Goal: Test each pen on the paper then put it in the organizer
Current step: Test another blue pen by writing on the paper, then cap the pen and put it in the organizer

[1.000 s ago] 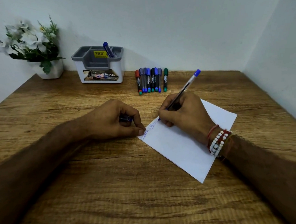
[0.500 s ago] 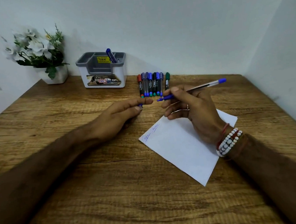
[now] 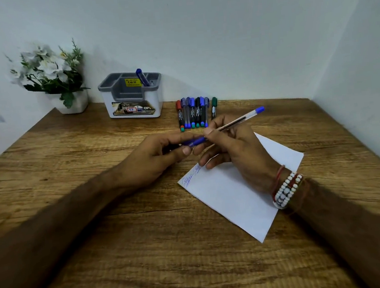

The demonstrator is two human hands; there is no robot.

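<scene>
My right hand (image 3: 233, 146) holds a clear blue ballpoint pen (image 3: 240, 119) almost level above the desk, its blue end pointing right. My left hand (image 3: 160, 156) grips the blue cap (image 3: 194, 142) at the pen's tip end; cap and pen meet between the two hands. Under my right wrist lies a white paper (image 3: 237, 200) with blue scribbles at its left corner. A grey and white organizer (image 3: 133, 103) stands by the back wall with one blue pen (image 3: 142, 77) upright in it. A row of several markers (image 3: 192, 113) lies right of it.
A white pot of white flowers (image 3: 53, 76) stands at the back left corner. Walls close the wooden desk (image 3: 149, 253) at the back and on the right. A green marker (image 3: 214, 108) lies slightly apart at the row's right end.
My right hand lifted the pen off the paper and turned it level. My left hand rose from the desk and brought the cap onto the pen's tip.
</scene>
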